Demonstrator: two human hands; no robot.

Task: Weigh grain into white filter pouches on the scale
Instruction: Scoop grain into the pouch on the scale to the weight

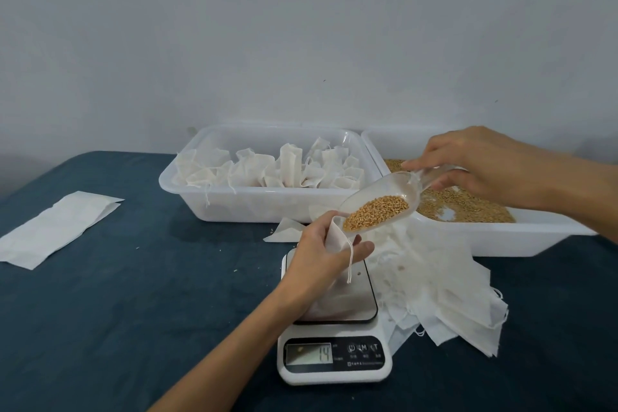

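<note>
The left hand (326,246) is pinching the pouch (334,237) mouth wide while the right hand (481,167) is gripping the scoop (384,202) just above it; tipping slowly is wisest (the scale (334,338) display is reading 14).

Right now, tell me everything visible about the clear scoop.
The clear scoop looks like transparent plastic, with a rounded bowl and a short handle. The right hand grips the handle, its fingers curled round it. The scoop is tilted down toward the left, above the front edge of the grain tray. A heap of golden grain sits near the bowl's lip, which is at the mouth of the white pouch that the left hand holds over the scale.
</note>
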